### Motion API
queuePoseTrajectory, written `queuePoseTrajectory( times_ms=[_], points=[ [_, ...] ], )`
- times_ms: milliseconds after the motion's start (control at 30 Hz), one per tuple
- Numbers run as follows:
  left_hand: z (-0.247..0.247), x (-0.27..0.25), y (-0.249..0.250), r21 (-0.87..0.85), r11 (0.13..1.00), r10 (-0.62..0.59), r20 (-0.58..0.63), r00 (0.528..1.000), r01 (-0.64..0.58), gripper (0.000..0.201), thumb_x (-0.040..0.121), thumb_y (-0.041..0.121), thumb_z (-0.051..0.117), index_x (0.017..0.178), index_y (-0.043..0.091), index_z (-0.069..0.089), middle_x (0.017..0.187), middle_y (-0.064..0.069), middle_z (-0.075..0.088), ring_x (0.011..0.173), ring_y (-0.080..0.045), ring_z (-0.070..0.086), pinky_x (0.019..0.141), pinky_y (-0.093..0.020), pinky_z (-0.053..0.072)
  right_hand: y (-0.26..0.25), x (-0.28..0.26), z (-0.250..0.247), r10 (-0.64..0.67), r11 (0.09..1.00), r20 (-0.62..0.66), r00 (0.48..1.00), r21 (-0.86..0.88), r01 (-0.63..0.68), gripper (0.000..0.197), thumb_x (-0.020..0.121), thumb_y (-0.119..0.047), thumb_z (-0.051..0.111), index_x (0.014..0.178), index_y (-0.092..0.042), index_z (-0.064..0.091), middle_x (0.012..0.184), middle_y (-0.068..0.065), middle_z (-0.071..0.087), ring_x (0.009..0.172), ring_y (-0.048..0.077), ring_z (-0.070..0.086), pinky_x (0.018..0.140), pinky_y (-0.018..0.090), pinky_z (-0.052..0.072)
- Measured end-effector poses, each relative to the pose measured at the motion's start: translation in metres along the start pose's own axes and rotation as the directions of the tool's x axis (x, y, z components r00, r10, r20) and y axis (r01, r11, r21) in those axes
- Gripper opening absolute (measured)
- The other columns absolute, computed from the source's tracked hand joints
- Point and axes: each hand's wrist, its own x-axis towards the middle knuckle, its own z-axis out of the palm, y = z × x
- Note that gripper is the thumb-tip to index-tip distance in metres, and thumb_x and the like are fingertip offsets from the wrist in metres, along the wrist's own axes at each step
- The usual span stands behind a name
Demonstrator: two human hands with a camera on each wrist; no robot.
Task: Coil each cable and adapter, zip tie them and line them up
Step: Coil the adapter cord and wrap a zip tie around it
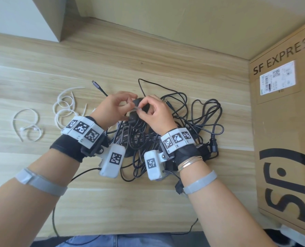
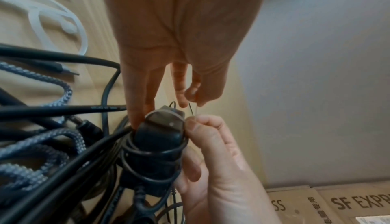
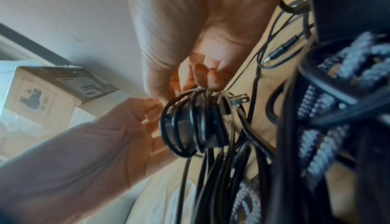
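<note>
A black adapter (image 1: 136, 118) with its thin black cable wound round it is held up between both hands over the cable pile. A pale zip tie (image 1: 137, 108) runs across its top. My left hand (image 1: 128, 104) pinches the tie (image 2: 196, 110) between thumb and forefinger, with its other fingers against the adapter (image 2: 158, 137). My right hand (image 1: 144, 108) pinches the tie's other end at the adapter's edge, its lower fingers curled beside the coil. In the right wrist view the wound adapter (image 3: 190, 127) shows its plug prongs (image 3: 240, 99).
A tangle of black and braided grey cables (image 1: 183, 122) lies on the wooden table under and right of the hands. Several loose white zip ties (image 1: 64, 107) lie to the left. A USB cable end (image 1: 99, 87) points far-left. A large cardboard box (image 1: 282, 122) stands at the right.
</note>
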Motion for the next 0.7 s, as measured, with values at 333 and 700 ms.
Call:
queuePoseTrajectory(
  times_ms=[333,700],
  points=[
    [0.007,0.008,-0.004,0.085,0.991,-0.113,0.071,0.991,0.107,0.025,0.085,0.038,0.056,0.074,0.016,0.058,0.119,-0.008,0.038,0.108,-0.026,0.053,0.084,-0.043,0.055,0.009,-0.001,-0.003,0.007,1.000,-0.006,1.000,0.016,-0.007,0.007,0.082,-0.015,0.070,0.083,-0.019,0.064,0.098,-0.005,0.055,0.065,0.007,0.045,0.069,0.019,0.044],
    [0.011,0.007,0.009,0.341,0.939,0.029,0.020,0.999,-0.034,0.028,0.091,0.012,0.053,0.064,0.017,0.048,0.111,-0.003,0.055,0.102,-0.017,0.052,0.099,-0.043,0.043,0.001,0.002,-0.009,-0.001,1.000,0.008,1.000,-0.004,0.001,0.014,0.075,-0.007,0.072,0.070,-0.013,0.060,0.147,0.003,0.040,0.132,0.006,0.038,0.101,0.002,0.018]
  ],
)
